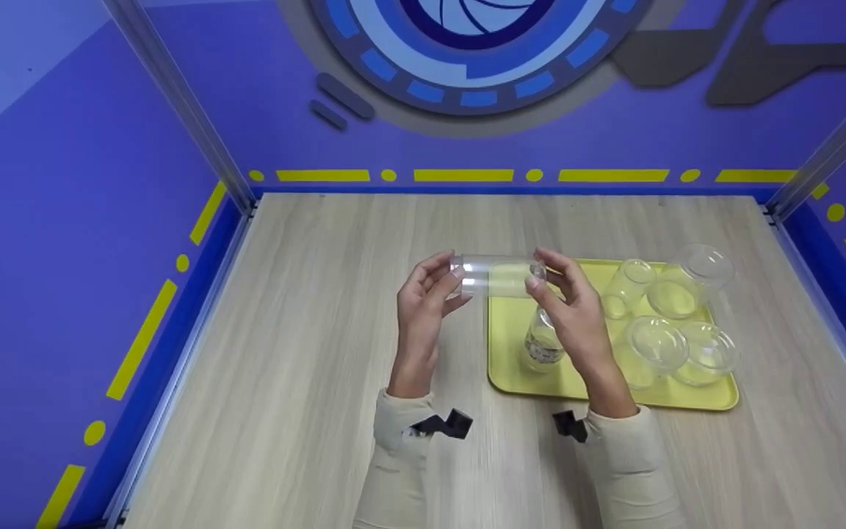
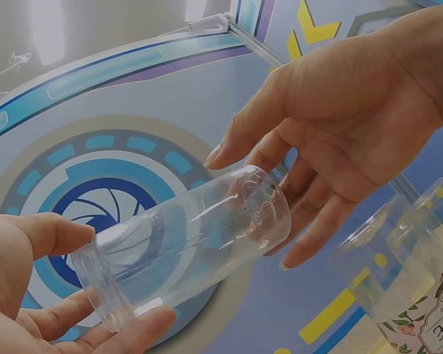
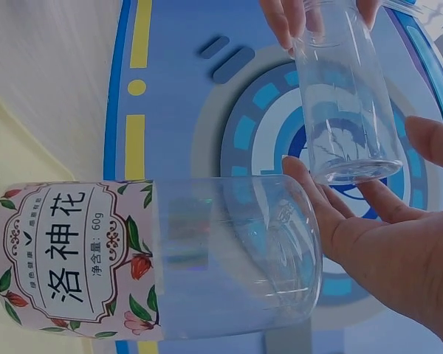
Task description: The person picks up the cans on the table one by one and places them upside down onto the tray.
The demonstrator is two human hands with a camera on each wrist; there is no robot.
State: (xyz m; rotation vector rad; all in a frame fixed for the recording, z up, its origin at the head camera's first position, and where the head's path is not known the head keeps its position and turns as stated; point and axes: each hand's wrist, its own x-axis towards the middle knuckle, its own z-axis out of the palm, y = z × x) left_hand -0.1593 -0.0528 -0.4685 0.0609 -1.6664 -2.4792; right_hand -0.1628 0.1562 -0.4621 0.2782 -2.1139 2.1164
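Observation:
A clear cylindrical jar lies level in the air between both hands, above the tray's left edge. At its ridged neck end, the left hand holds it with thumb and fingers curled around. The right hand is around the base end, its fingers fairly straight. In the right wrist view, a small gap shows between the right thumb and the base, with the fingers close against the far side. Below the right hand, a second clear jar with a pink floral label stands bottom-up.
The labelled jar stands on a yellow tray. Several clear containers crowd the tray's right side, among them a tall narrow one and a wide-rimmed one. Blue panels enclose the wooden table at the back and sides.

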